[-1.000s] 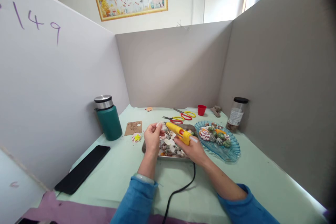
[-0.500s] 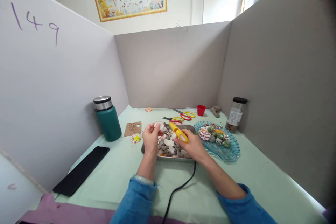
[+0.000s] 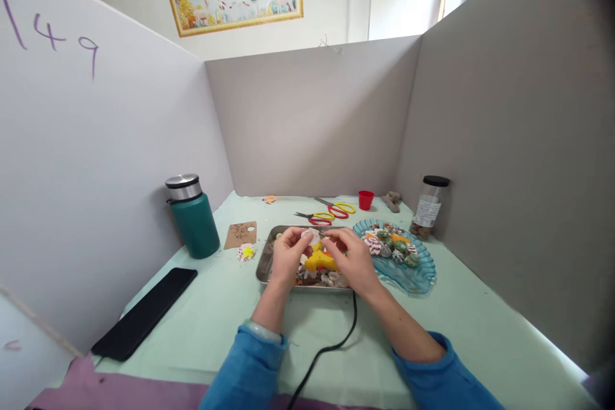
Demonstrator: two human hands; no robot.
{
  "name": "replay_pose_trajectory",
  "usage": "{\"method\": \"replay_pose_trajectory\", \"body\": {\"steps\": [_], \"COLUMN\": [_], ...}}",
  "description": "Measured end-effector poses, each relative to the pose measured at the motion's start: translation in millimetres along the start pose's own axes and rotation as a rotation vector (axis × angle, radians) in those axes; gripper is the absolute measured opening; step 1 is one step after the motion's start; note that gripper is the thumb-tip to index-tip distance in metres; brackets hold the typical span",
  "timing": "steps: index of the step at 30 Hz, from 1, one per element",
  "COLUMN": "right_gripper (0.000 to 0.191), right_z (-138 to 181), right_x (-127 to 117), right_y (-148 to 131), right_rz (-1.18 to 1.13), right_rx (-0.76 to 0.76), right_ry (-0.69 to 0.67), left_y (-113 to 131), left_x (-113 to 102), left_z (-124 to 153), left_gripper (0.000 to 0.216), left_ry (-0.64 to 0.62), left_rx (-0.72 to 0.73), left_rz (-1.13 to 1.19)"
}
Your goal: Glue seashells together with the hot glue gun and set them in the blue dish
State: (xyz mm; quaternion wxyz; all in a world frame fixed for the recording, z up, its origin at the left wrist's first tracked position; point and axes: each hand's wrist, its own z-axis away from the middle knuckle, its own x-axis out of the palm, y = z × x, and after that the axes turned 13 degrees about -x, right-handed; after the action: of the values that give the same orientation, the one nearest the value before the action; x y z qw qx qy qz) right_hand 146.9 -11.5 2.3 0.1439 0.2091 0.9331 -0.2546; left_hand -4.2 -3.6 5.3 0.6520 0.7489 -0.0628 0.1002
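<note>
A: Hands, where are they working?
B: Both are hovering over the tray, close together, low above the counter.

A: The left one?
B: The left hand is pinching a white shell between thumb and fingertips, in a narrow grip. The shell is sitting raised above the tray's middle, right between the two hands.

A: The right?
B: The right hand is curling its fingers in against the shell's right edge (gripping or merely touching, I cannot tell).

A: And the gun?
B: The yellow gun is lying low between the hands, just under the shell, over the loose shells heaped in the tray. Whether either palm is touching it, I cannot tell. Its black cord is trailing back across the counter toward the person.

A: What is lying around?
B: A blue dish of coloured shells is sitting just right of the tray. Scissors are lying behind the tray, with a red cup just beyond them. A jar is standing by the right partition. On the left, a green flask is standing upright by the wall, and a phone is lying flat nearer the person.
</note>
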Motion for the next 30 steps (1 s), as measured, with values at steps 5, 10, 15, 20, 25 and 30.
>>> {"method": "replay_pose_trajectory", "body": {"steps": [5, 10, 15, 20, 25, 30], "right_gripper": [0.019, 0.020, 0.021, 0.024, 0.023, 0.022], "right_z": [1.1, 5.3, 7.6, 6.1, 6.1, 6.0], "right_x": [3.5, 3.9, 3.7, 1.3, 0.4, 1.2], "right_y": [-1.0, 2.6, 1.3, -0.9, -1.4, -0.5], "right_rz": [-0.100, -0.055, -0.019, -0.035, -0.042, -0.055], "right_rx": [0.043, 0.022, -0.011, 0.007, 0.001, 0.014], "right_ry": [0.072, 0.020, -0.006, 0.036, 0.036, 0.049], "left_y": [0.0, -2.4, -2.9, -2.4, -0.2, -0.6], "left_x": [0.6, -2.2, -1.4, -1.0, -2.9, -3.1], "left_z": [1.0, -2.2, -2.5, -1.6, -0.7, -1.4], "left_gripper": [0.032, 0.037, 0.028, 0.028, 0.026, 0.024], "left_ry": [-0.118, -0.089, -0.058, -0.141, -0.153, -0.165], "left_rx": [-0.046, -0.026, -0.051, -0.089, -0.086, -0.078], "left_rz": [-0.011, -0.032, -0.063, -0.062, -0.076, -0.079]}}
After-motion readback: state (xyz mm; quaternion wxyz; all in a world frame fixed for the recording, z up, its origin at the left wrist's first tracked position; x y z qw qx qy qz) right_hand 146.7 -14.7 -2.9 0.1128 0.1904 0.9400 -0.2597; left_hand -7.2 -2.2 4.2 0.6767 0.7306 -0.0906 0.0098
